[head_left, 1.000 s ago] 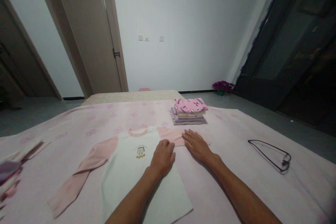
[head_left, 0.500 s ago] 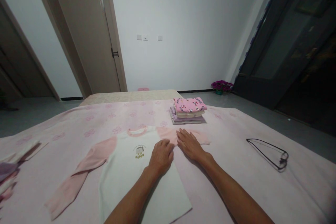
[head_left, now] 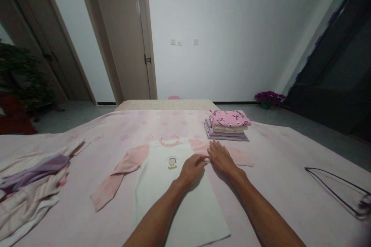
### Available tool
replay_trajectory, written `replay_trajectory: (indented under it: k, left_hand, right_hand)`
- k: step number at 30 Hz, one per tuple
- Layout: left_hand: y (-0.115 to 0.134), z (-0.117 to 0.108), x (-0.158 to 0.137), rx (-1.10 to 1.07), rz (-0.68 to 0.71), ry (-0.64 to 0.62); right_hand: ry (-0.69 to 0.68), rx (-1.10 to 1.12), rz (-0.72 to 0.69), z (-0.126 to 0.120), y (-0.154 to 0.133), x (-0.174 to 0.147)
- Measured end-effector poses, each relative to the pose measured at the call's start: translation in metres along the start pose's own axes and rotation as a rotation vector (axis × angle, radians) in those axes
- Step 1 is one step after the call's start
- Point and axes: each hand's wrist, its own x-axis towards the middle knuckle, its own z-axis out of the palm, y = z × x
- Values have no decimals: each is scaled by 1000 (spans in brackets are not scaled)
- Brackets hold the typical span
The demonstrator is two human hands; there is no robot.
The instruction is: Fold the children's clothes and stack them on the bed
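Observation:
A white long-sleeved shirt [head_left: 171,185] with pink sleeves and a small print on its chest lies spread on the pink bedsheet, collar away from me. My left hand [head_left: 193,170] is closed, thumb and fingers pinching the lower edge of the sleeve on the right near the armpit. Right beside it, my right hand [head_left: 222,157] rests flat on the same sleeve, fingers stretched out. That sleeve reaches straight out to the right, while the left one slants toward me with a fold in it.
Behind the right sleeve stands a stack of folded clothes [head_left: 228,125] with a pink printed piece on top. Loose clothes [head_left: 34,185] lie heaped at the left. A black wire hanger [head_left: 330,191] lies at the right. Purple flowers [head_left: 269,98] stand on the floor beyond.
My view has turned left, so more of the clothes heap shows. The left hand has gone from lying on the shirt to pinching the sleeve's edge. My right hand still lies flat.

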Motion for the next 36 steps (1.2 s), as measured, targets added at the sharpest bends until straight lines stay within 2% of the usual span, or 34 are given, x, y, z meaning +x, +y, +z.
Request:
replay_trajectory:
  k: [4, 6, 8, 10, 12, 14, 17, 19, 22, 25, 28, 31, 34, 36]
  left_hand:
    - [3, -25, -11, -316, -99, -24]
    - [3, -53, -21, -356, -155, -23]
    - [3, -94, -32, -313, -183, 13]
    - [3, -145, -47, -200, -209, 117]
    - [-2, -200, -66, -40, -279, 278]
    - [-11, -250, -89, 198, -365, 415]
    - [-33, -301, -126, 668, -517, 409]
    - [-48, -312, -147, 818, -587, 317]
    - [-64, -301, -165, 908, -543, 216]
    - [-67, -279, -171, 939, -440, 219]
    - [-61, -269, -169, 828, -450, 222]
    - [-52, -287, -164, 688, -537, 290]
    - [-51, -327, -157, 679, -516, 428]
    - [-55, -353, -154, 700, -510, 473]
  right_hand:
    - [-3, -13, 32, 15, -25, 0]
    - [26, -31, 34, 20, -27, 0]
    - [33, -38, 37, 24, -24, 1]
    - [40, -47, 39, 26, -21, 1]
    - [53, -65, 35, 26, -21, 1]
    - [75, -83, 30, 27, -21, 1]
    - [91, -90, 29, 28, -22, 2]
    - [92, -84, 33, 30, -21, 3]
    - [102, -75, 41, 32, -20, 4]
    - [108, -83, 38, 32, -19, 4]
    - [114, -95, 28, 31, -19, 3]
    - [122, -102, 22, 31, -19, 3]
    - [128, -104, 16, 32, -17, 4]
    - [135, -97, 16, 34, -16, 5]
